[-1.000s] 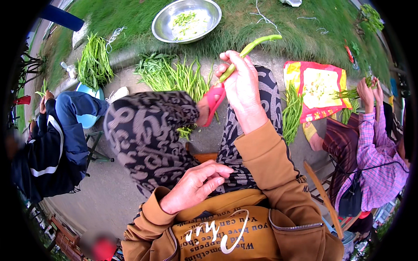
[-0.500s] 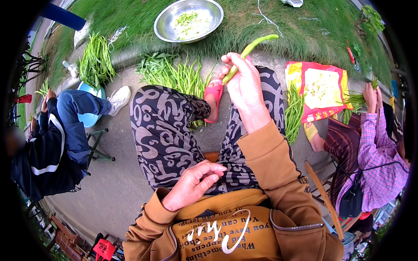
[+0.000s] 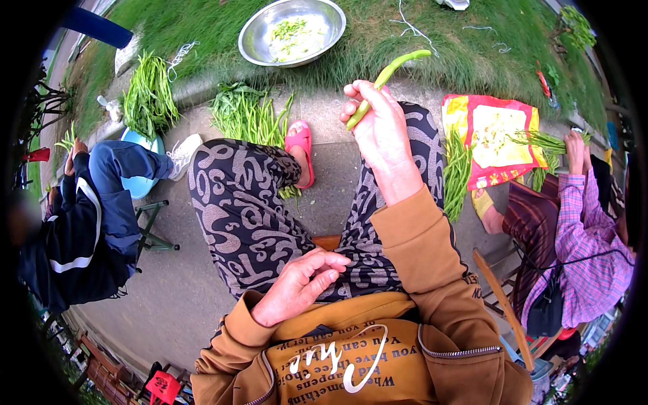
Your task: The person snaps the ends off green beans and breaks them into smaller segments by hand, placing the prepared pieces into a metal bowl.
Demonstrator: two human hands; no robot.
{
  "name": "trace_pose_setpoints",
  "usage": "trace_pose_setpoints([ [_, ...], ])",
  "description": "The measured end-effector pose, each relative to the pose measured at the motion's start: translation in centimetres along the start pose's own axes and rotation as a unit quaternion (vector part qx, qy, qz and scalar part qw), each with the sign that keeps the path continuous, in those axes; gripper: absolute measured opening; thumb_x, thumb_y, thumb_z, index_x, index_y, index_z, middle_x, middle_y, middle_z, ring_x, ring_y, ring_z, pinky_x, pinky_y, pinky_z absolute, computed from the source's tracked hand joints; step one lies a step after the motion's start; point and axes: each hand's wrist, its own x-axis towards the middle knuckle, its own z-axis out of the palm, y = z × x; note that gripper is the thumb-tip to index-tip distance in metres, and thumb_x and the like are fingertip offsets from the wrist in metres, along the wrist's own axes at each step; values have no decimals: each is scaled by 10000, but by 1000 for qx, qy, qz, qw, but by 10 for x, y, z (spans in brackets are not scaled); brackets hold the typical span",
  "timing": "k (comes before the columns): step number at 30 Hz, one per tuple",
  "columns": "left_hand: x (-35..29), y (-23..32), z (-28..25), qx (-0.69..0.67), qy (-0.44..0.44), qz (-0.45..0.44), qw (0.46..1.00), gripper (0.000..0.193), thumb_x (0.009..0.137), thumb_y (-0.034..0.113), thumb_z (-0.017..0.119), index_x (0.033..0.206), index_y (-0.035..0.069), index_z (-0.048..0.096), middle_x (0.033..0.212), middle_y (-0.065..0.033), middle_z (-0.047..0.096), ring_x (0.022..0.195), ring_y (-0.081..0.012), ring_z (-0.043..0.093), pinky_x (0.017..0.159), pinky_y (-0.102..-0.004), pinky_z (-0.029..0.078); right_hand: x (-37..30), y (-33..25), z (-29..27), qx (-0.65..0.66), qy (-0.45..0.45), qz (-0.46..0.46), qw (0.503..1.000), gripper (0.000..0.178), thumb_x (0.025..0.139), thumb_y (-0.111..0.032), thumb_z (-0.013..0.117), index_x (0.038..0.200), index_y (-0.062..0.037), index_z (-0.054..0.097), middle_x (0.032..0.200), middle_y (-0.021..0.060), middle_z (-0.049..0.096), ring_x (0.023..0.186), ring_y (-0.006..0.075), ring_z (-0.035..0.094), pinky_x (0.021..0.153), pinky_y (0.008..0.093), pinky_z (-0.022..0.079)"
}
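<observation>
My right hand is raised above my right thigh. Its fingers are closed around a long, curved, light-green pepper, tilted so one end points up and to the right. Over my lap rests my left hand, loosely bent, thumb and forefinger slightly apart with nothing visible between them. A bundle of long green stalks with leaves lies on the paving beyond my left knee. A shiny metal basin holding pale-green pieces stands on the grass ahead.
A red-and-yellow sack with scraps lies at right, beside green stalks. At right, a person in a checked shirt holds stalks. Another person in dark clothes sits left, near a blue basin under a leafy bundle.
My left knee and pink-slippered foot have shifted left. My right hand still holds the pepper, barely moved. The person at right has swung their stalks over the sack.
</observation>
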Motion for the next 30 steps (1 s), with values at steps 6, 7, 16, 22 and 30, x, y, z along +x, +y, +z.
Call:
trace_pose_setpoints([
  [6,4,0,0,23,3,5,1000,214,908,52,521,1114,16,565,969,-71,574,884,-124,562,780,-249,457,2,-3,-2,5,-4,-1,1000,134,882,-155,572,931,-30,568,854,76,605,601,127,553,571,280,464],
  [7,5,1,0,26,1,5,1000,212,907,55,524,1111,17,566,960,-69,575,877,-125,564,775,-249,458,2,-3,-3,2,-2,-3,1000,134,883,-154,572,931,-29,567,854,77,604,600,129,552,570,280,463],
  [16,63,35,-66,6,22,47,999,210,917,102,527,1102,15,574,965,-21,584,856,-91,545,775,-231,458,2,-7,-2,12,0,4,1000,126,892,-142,558,931,-22,563,851,80,595,605,134,550,563,275,460],
  [22,157,39,-157,-23,159,-6,987,317,919,103,504,1220,7,484,1043,-67,587,873,-137,559,786,-268,484,-1,-8,2,37,-4,20,999,126,901,-142,549,926,-20,566,865,75,590,628,130,550,579,264,455],
  [30,275,3,-234,-303,264,-19,916,480,893,93,532,1301,-54,327,1169,-176,475,1029,-312,529,876,-418,489,-6,-19,10,88,-14,40,995,135,907,-135,535,951,-11,567,897,91,585,651,148,552,621,291,465],
])
